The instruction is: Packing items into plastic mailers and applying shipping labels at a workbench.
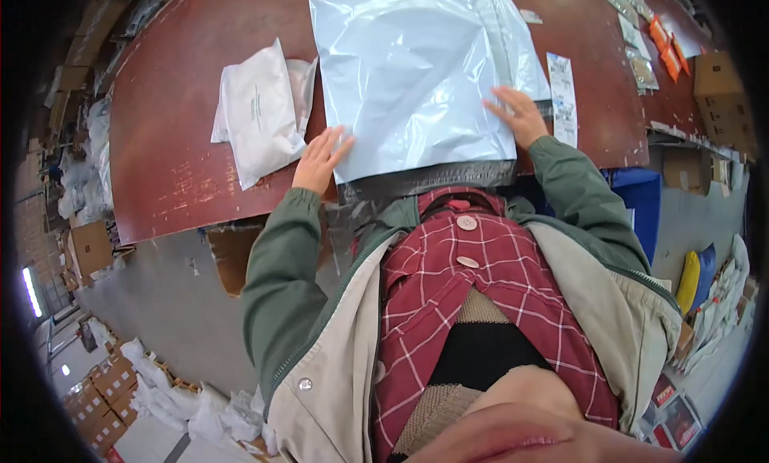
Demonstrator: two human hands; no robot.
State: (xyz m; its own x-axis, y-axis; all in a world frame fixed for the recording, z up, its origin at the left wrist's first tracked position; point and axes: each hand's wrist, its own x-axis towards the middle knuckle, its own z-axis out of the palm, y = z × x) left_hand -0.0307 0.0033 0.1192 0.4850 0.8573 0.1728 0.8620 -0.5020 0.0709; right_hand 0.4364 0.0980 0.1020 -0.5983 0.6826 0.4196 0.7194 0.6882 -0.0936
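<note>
- Found a large pale-blue plastic mailer [408,78] lying flat on the reddish-brown surface [176,110], directly in front of the body, with a glossy, creased upper face.
- Noted a dark grey strip [432,179] showing along the near end of the mailer; could not tell whether part of the same mailer or of another beneath.
- Saw further pale plastic bags [525,54] fanned out from under the right side of the mailer.
- Observed the left hand [319,160] open, with fingers spread and fingertips at the near left edge of the mailer.
- Observed the right hand [522,120] open as well, with fingers loosely extended over the right edge of the mailer.
- Located overlapping white pouches [263,114] on the surface, left of the mailer and just beside the left hand.
- Recorded a white printed label strip [563,102] lying near the right hand, to the right of the mailer.
- Sighted orange packets [666,46] at the far right, near a cardboard box [725,94].
- Found a blue container [641,207] below the surface, beside the right sleeve.
</note>
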